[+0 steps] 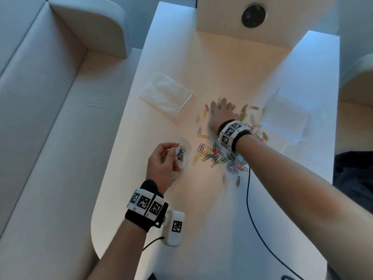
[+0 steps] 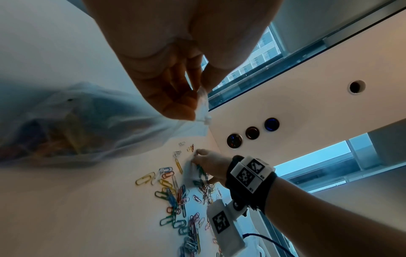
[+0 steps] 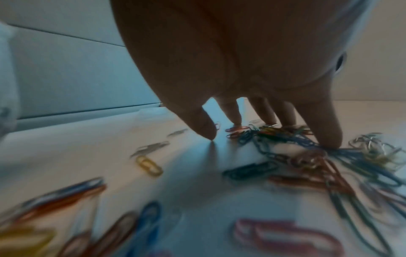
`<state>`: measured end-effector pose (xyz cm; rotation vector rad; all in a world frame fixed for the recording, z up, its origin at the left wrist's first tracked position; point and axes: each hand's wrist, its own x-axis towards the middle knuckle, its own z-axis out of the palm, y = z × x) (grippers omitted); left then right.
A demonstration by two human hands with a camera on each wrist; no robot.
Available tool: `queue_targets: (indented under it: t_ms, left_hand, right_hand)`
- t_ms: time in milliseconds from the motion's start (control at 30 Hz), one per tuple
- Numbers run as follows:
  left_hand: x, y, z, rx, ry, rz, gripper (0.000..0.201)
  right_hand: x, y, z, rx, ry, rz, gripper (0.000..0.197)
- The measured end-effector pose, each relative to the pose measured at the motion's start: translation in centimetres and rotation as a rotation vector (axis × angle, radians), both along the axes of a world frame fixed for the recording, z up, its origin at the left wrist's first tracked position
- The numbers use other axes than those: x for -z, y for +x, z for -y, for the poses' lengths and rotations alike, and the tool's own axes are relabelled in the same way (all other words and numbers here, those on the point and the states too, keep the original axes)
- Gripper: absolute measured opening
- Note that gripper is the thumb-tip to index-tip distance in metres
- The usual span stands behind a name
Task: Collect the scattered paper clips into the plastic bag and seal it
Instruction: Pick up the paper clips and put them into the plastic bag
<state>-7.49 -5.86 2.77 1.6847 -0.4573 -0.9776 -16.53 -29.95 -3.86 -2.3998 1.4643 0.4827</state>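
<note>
Several coloured paper clips (image 1: pixel 214 154) lie scattered over the middle of the white table (image 1: pixel 201 219). My left hand (image 1: pixel 163 160) pinches the rim of a small clear plastic bag (image 1: pixel 182 152) and holds its mouth open; some clips show inside it (image 2: pixel 54 139). My right hand (image 1: pixel 221 112) reaches to the far side of the pile, fingers spread and straight, tips (image 3: pixel 329 139) pressing down on a tangle of clips (image 3: pixel 274 135). In the left wrist view the right hand (image 2: pixel 206 163) sits low over the clips (image 2: pixel 175 196).
A folded clear bag (image 1: pixel 167 96) lies at the far left of the table and a larger clear sheet (image 1: pixel 286 116) at the right. A white raised block with a round dark opening (image 1: pixel 253 15) stands at the back. A cable (image 1: pixel 254 215) trails across the near right; cushioned seating flanks the table.
</note>
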Motion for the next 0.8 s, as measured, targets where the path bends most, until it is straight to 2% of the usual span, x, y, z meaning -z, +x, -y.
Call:
queue_targets:
  t_ms: [67,167,267,333,433,533,600,700,800]
  left_hand:
    - [-0.2,-0.3,-0.2,0.007,0.001,0.001,0.016]
    - [-0.2,-1.1,-0.7,0.025,0.031,0.006,0.016]
    - [0.1,-2.2,-1.3,0.054,0.043,-0.008,0.015]
    - [0.3,-2.7,-1.5,0.069,0.056,-0.019,0.015]
    - [0.3,-3.2,-1.3,0.082,0.053,-0.041,0.016]
    - [0.5,-3.5,-0.8,0.086,0.052,-0.040,0.016]
    - [0.7,-3.6,-0.6,0.086,0.062,-0.033,0.015]
    - [0.9,-4.1,-0.1,0.101,0.088,-0.027,0.014]
    - [0.9,-4.7,0.2,0.109,0.097,-0.021,0.014]
  right_hand:
    - [-0.3,-0.6,-1.1,-0.082,-0.118,0.007,0.049]
    - [-0.7,-1.8,-1.4,-0.233,-0.238,0.074,0.028]
    - [-1.7,-3.1,-0.7,-0.178,-0.175,0.192,0.021]
    - [-2.6,-4.3,-0.3,0.012,-0.071,0.292,0.020]
    - [-3.8,-6.8,-0.5,0.540,0.108,0.561,0.018]
    - [-4.8,-8.8,-1.9,0.923,0.552,0.833,0.030]
    - [-6.0,-9.6,-3.5,1.072,0.815,1.054,0.037]
    - [-8.0,-10.1,-7.0,1.232,1.098,1.290,0.034]
    - [-9.9,-9.3,-10.8,1.139,1.274,1.322,0.032]
